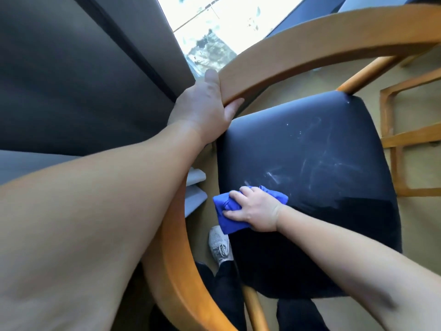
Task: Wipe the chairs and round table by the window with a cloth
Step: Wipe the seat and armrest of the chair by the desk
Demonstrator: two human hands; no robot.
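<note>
Blue cloth point(229, 211) bunched under my right hand point(255, 209), fingers closed over it, pressed flat on near-left edge of dark chair seat point(322, 149). Pale smears streak seat just beyond cloth. My left hand point(202, 108) clamped on curved wooden backrest rail point(310, 44), thumb on top, fingers wrapped underneath. Window point(214, 27) bright past rail, grey curtain point(83, 68) to left. My grey sneaker point(219, 244) on floor beside seat.

Counts: two hands, left hand point(202, 108) at 11 o'clock and right hand point(253, 209) near 6 o'clock. One blue cloth point(225, 211), one shoe point(219, 244). Two chairs: chair point(310, 187) at centre, second chair point(403, 139) at 3 o'clock.
</note>
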